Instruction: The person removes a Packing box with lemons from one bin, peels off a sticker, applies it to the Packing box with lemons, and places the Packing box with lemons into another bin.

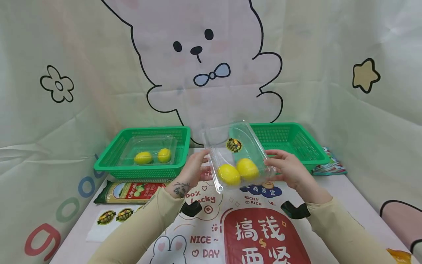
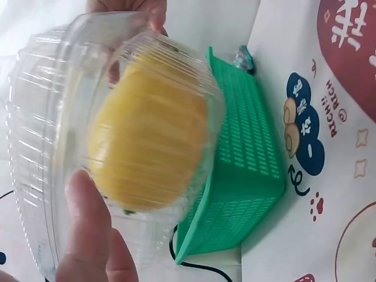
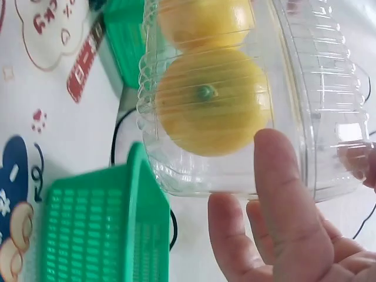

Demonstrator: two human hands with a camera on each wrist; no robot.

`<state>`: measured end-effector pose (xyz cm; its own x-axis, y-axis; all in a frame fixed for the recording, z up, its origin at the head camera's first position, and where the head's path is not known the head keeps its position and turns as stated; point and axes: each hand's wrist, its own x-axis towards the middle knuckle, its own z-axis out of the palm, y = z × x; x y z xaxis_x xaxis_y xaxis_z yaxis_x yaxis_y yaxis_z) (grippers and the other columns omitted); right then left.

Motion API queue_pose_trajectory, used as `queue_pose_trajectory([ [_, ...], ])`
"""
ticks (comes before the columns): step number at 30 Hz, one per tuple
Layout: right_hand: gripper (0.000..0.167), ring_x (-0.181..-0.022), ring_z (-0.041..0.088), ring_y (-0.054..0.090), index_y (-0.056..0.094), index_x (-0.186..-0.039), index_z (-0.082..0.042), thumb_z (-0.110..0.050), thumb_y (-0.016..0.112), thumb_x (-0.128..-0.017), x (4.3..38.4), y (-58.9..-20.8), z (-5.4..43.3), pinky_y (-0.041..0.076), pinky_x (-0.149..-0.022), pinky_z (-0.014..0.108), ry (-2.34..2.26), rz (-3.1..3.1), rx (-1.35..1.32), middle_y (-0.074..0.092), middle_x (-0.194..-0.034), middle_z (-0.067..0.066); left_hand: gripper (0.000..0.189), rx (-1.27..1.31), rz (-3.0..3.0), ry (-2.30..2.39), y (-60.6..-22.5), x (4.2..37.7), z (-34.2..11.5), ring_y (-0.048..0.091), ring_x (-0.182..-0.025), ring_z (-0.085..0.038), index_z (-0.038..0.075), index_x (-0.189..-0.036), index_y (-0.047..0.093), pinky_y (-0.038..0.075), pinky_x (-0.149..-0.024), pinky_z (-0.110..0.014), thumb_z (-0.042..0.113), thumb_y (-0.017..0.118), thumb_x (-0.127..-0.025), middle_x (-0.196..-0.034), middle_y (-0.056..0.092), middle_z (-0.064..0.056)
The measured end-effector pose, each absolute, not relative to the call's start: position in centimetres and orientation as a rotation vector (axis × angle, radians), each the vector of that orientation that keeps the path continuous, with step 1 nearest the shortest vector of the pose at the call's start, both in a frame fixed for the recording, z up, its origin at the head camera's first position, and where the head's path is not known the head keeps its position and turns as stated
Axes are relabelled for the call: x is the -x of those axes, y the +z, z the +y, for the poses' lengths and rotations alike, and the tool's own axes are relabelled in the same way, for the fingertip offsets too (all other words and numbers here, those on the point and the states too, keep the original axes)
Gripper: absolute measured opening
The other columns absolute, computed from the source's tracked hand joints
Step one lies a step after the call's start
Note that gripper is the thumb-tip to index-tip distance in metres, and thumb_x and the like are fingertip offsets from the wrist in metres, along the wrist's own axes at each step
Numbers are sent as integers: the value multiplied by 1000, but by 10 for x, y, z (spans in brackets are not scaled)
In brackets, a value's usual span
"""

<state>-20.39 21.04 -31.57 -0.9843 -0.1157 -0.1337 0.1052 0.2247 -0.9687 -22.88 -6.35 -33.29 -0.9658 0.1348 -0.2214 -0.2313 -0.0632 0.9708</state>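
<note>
Both hands hold a clear plastic clamshell box (image 1: 217,150) up over the table, tilted with its lower edge toward me. Two yellow lemons (image 1: 229,174) have rolled together at that lower edge. A round dark-and-gold sticker (image 1: 234,145) is on the box's lid. My left hand (image 1: 191,168) grips the left side, its thumb (image 2: 88,217) against the plastic in the left wrist view. The right hand (image 1: 290,170) holds the opposite side, with the thumb (image 3: 282,182) on the wall and fingers under the edge in the right wrist view.
A green basket (image 1: 108,167) at back left holds another clear box (image 1: 153,141) with two lemons. A second green basket (image 1: 316,156) stands back right, a colourful packet (image 1: 329,165) beside it. Front left lie a pasta bag (image 1: 122,192) and a sticker sheet (image 1: 93,231).
</note>
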Motion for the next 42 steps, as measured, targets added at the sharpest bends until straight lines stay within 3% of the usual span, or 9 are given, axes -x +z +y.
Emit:
queue_pose_trajectory([
  [3, 59, -85, 18, 61, 30, -143, -6, -22, 56, -92, 217, -306, 221, 56, -75, 39, -1879, 2277, -67, 47, -117, 13, 51, 132, 1891, 2192, -336, 242, -56, 59, -97, -26, 11, -134, 40, 57, -67, -37, 44, 37, -94, -131, 46, -16],
  [6, 61, -89, 21, 60, 28, -145, -9, -21, 56, -92, 233, -298, 232, 55, -76, 36, -1906, 2247, -154, 44, -116, 8, 49, 175, 1882, 2227, -345, 256, -45, 55, -100, -29, 8, -133, 41, 57, -70, -37, 37, 43, -94, -129, 48, -18],
  [11, 64, -117, 40, 47, 23, -147, -11, -19, 54, -92, 263, -293, 249, 55, -78, 33, -1949, 2219, -226, 31, -140, 16, 46, 131, 1974, 2164, -371, 277, -24, 57, -99, -29, 3, -131, 45, 56, -74, -36, 23, 55, -90, -125, 51, -18],
  [14, 65, -128, 44, 35, 20, -148, -11, -18, 53, -93, 279, -294, 257, 55, -78, 32, -1967, 2190, -261, 20, -150, 16, 46, 93, 2043, 2097, -386, 286, -12, 58, -99, -30, 3, -130, 47, 56, -75, -36, 20, 57, -89, -124, 53, -17],
  [18, 64, -128, 44, 36, 21, -148, -12, -17, 53, -92, 297, -298, 265, 55, -78, 31, -1936, 2194, -307, 16, -152, 15, 47, 105, 2071, 2094, -401, 297, 3, 60, -101, -33, 2, -132, 46, 56, -78, -36, 15, 59, -88, -120, 57, -18],
  [26, 63, -130, 45, 33, 22, -147, -8, -16, 52, -93, 319, -317, 277, 56, -76, 32, -1821, 2259, -322, 12, -153, 16, 45, 140, 2102, 2128, -414, 309, 20, 64, -86, -17, 2, -128, 52, 56, -77, -31, -3, 60, -83, -112, 59, -17],
  [42, 60, -128, 46, 34, 22, -147, -6, -17, 48, -94, 327, -336, 280, 56, -74, 30, -1637, 2350, -378, 21, -150, 23, 44, 156, 2147, 2073, -410, 310, 28, 63, -85, -16, 0, -126, 54, 56, -75, -29, -4, 60, -82, -106, 60, -12],
])
